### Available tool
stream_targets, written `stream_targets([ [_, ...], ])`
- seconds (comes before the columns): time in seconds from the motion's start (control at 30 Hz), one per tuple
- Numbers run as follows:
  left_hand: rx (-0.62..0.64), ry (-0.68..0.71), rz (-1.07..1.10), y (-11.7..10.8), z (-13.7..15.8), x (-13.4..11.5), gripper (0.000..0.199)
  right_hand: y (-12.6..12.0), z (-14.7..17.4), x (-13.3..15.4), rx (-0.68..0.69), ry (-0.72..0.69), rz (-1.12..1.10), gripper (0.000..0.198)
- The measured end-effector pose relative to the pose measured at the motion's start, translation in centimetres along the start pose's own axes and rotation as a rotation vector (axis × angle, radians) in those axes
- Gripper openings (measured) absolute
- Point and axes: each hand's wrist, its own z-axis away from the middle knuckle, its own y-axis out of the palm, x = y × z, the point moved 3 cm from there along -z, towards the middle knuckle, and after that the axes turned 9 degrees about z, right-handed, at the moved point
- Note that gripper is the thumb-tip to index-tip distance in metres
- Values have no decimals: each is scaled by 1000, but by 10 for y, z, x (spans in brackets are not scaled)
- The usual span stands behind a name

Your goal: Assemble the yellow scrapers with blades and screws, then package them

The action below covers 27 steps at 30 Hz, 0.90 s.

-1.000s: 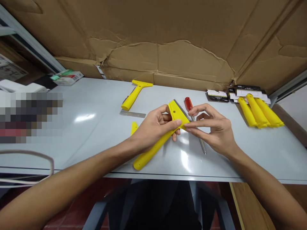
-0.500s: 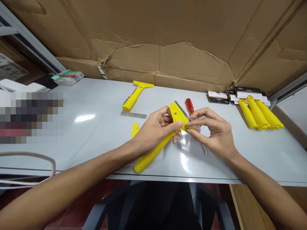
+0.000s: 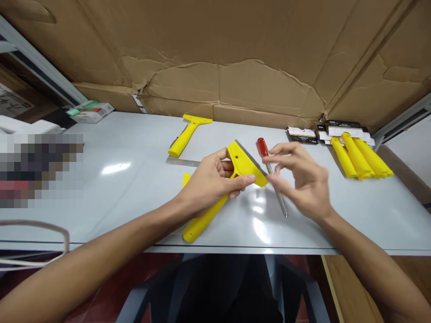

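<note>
My left hand is closed around a yellow scraper just below its head. A metal blade edge runs along the top of that head, and a dark screw spot shows on its face. My right hand, slightly blurred, is open, its fingers and thumb apart beside the scraper head. It hovers over a red-handled screwdriver, which lies on the table, its shaft pointing toward me; whether a fingertip touches it I cannot tell. A loose blade and a yellow plastic piece are partly hidden behind my left hand.
Another yellow scraper handle lies further back on the white table. Several yellow scrapers with black packaging are piled at the right, beside a black-and-white card box. Cardboard stands behind. A pale cable loops at the left.
My right hand has come away from the scraper head to the screwdriver, its fingers spreading. The scraper in my left hand has shifted slightly left.
</note>
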Motion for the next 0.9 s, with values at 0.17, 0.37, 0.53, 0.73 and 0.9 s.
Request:
stream_targets([
  [0.17, -20, 10, -7, 1, 5, -9, 49, -22, -16, -40, -154, 249, 153, 24],
  [0.37, -162, 490, -385, 2, 21, -40, 32, 20, -19, -72, 356, 322, 571, 83],
  [0.53, 327, 822, -935, 13, 6, -27, 12, 22, -22, -79, 432, 614, 177, 103],
  [0.73, 733, 781, -1060, 9, -6, 8, 18, -31, -32, -84, 112, 680, -342, 133],
  [0.9, 754, 810, -1031, 2, -7, 15, 21, -53, -30, -66, -142, 433, -310, 137],
])
